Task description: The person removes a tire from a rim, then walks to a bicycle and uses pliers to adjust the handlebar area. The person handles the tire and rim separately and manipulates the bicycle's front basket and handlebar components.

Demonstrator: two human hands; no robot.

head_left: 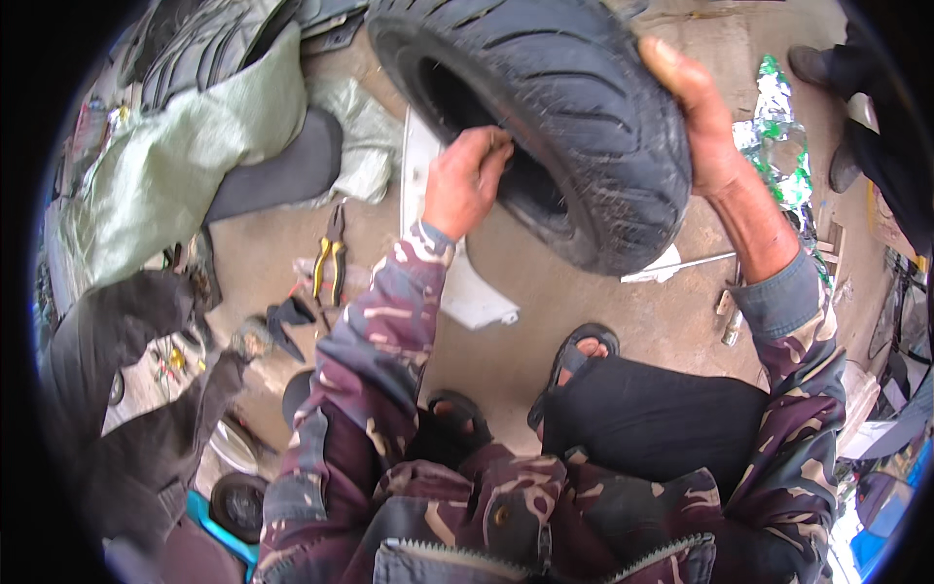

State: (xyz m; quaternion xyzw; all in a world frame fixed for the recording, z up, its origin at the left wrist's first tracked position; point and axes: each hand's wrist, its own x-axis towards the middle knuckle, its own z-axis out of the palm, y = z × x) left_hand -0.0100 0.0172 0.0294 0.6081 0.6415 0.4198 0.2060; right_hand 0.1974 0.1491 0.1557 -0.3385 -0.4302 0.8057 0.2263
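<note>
A black tyre [603, 127] with a deep grooved tread is held up, tilted, in front of me, its open centre turned toward the lower left. My right hand [696, 107] grips the tread from the right side, thumb up along the outer edge. At the tyre's opening is my left hand [467, 180], closed with its fingertips pinched together beside the inner rim. Whatever may sit between those fingertips is hidden. Below and left of that hand, pliers [330, 255] with yellow and black handles lie on the floor.
White panel pieces [477, 292] lie under the tyre. A pale green woven sack [185, 161] and a dark pad [282, 165] are at the left. A person's dark trouser legs [146, 389] show at the left, another person's shoe [844, 167] at the right. Shiny foil wrapping [778, 146] lies right of the tyre.
</note>
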